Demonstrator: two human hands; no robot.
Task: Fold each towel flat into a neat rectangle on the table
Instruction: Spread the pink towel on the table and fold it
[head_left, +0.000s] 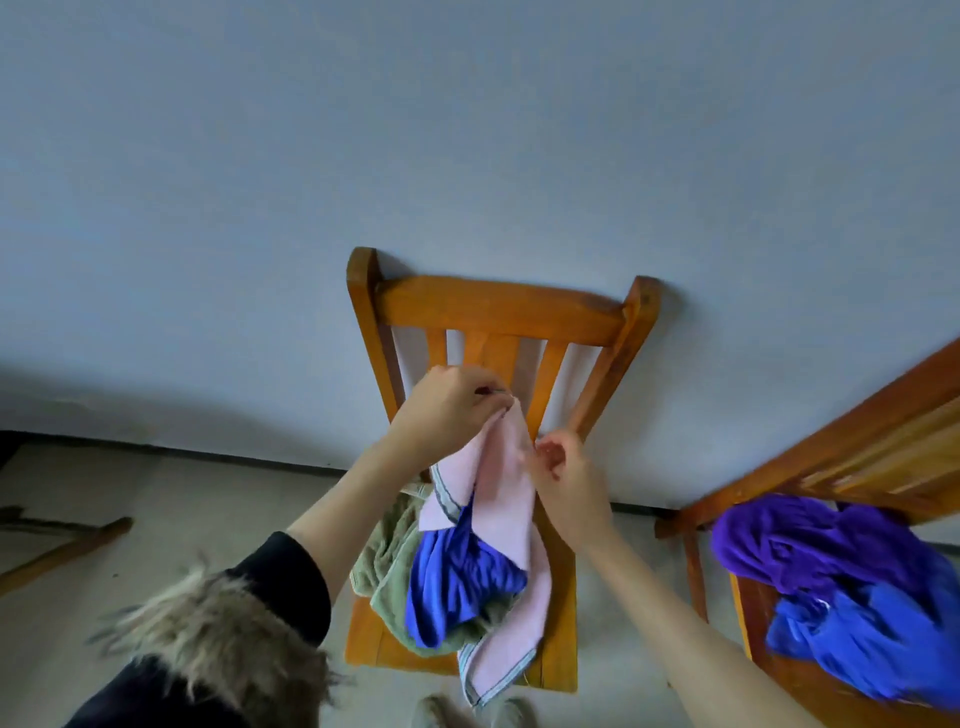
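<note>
A pink towel (506, 499) with a grey striped hem hangs lifted over a wooden chair (498, 312). My left hand (447, 402) pinches its top corner in front of the chair's back slats. My right hand (563, 470) holds the towel's right edge a little lower, fingers curled on the cloth. The towel's lower end trails over the seat's front edge. Under it on the seat lie a blue towel (457, 582) and a green towel (395, 566), both crumpled.
A second wooden chair (852, 457) at the right carries a crumpled purple cloth (810, 540) and a blue cloth (862, 639). A pale wall stands behind. A wooden stick (67, 551) lies on the floor at the left. My slippers (472, 712) show at the bottom.
</note>
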